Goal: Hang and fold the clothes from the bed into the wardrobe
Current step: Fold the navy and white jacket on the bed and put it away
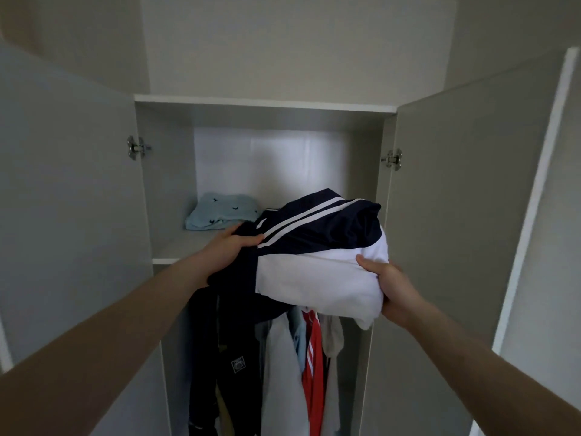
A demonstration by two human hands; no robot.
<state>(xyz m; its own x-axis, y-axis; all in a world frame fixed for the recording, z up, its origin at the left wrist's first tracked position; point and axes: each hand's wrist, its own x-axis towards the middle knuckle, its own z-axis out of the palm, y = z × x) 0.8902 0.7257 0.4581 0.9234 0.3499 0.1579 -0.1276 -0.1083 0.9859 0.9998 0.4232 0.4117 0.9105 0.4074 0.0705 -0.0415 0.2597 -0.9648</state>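
Note:
A folded navy and white jacket point(317, 256) with white stripes is held up in front of the open wardrobe, at the level of its upper shelf point(176, 247). My left hand point(229, 250) grips the jacket's dark left side. My right hand point(390, 284) holds its white right end, thumb on top. A dark part of the jacket hangs down below my left hand. On the shelf's back left lies a folded light blue garment point(220, 214).
Both wardrobe doors point(63, 199) stand wide open to either side. Below the shelf hang several clothes: a dark jacket point(220, 366), a white garment point(279, 372) and a red one with white stripes point(312, 363). A closed top cabinet point(298, 42) sits above.

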